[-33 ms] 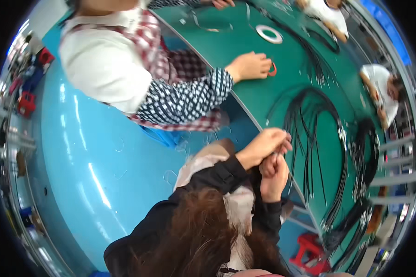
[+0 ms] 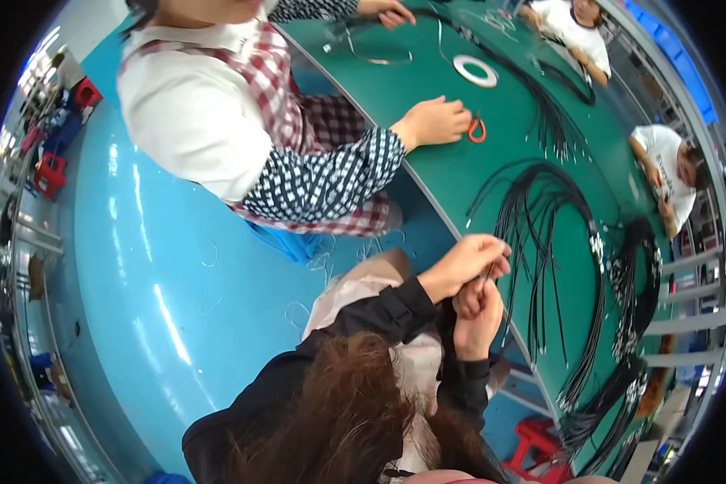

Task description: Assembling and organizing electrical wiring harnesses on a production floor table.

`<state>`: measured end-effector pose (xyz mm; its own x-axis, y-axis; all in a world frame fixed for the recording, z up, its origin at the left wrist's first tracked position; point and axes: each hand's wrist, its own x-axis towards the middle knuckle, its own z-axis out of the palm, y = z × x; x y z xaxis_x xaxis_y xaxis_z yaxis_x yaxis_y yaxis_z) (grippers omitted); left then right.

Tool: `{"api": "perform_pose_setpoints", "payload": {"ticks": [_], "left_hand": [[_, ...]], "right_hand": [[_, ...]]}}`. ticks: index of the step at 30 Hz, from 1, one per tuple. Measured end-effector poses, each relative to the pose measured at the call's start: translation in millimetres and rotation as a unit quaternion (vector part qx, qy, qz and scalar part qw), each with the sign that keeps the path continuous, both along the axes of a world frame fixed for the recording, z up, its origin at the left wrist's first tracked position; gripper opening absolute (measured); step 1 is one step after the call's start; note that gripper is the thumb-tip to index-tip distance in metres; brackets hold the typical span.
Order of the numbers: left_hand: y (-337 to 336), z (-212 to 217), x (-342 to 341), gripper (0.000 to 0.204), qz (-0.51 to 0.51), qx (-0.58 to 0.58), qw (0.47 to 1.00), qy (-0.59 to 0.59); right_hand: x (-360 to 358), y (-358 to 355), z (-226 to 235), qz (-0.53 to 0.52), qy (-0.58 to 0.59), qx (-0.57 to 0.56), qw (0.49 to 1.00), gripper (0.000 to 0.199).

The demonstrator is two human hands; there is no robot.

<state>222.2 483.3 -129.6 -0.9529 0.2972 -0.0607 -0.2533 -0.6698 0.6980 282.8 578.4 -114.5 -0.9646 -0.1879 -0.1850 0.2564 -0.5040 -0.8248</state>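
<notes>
Close together at the near edge of the green table (image 2: 436, 97), my left hand (image 2: 469, 260) and my right hand (image 2: 477, 323) are both closed in a pinch. Between their fingers runs a thin black cable (image 2: 493, 271); its ends are partly hidden by the fingers. My left hand sits just beyond my right one. Beside them on the table lies a looped bundle of black cables (image 2: 569, 184), with loose strands fanning toward my hands and small pale connectors along it.
A co-worker in a checked apron (image 2: 274, 89) sits to the left, one hand beside a red-handled tool (image 2: 477, 131). A white tape ring (image 2: 489, 79) and more black cables (image 2: 532, 81) lie farther off. Two people sit across. A red stool (image 2: 532, 452) stands below the table's near right end.
The view has shifted slightly. The red-handled tool beside the co-worker's hand shows more fully. My hands stay close together on the cable.
</notes>
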Motion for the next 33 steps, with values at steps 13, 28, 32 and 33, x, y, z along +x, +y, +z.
{"api": "perform_pose_setpoints", "payload": {"ticks": [13, 28, 32, 33], "left_hand": [[43.7, 4.3, 20.6, 0.018, 0.085, 0.067, 0.990, -0.090], [83.8, -2.2, 39.2, 0.018, 0.048, 0.069, 0.994, -0.067], [88.7, 2.7, 45.6, 0.019, 0.047, 0.055, 0.994, -0.080], [88.9, 3.9, 47.2, 0.019, 0.045, 0.058, 0.994, -0.078]], "right_hand": [[33.0, -2.4, -7.1, -0.184, 0.027, 0.060, 0.981, 0.027], [55.6, 26.3, -24.7, -0.253, 0.063, 0.038, 0.965, 0.022], [64.1, 31.1, -23.9, -0.267, 0.076, 0.040, 0.960, 0.021], [63.7, 29.8, -19.7, -0.272, 0.081, 0.034, 0.958, 0.021]]}}
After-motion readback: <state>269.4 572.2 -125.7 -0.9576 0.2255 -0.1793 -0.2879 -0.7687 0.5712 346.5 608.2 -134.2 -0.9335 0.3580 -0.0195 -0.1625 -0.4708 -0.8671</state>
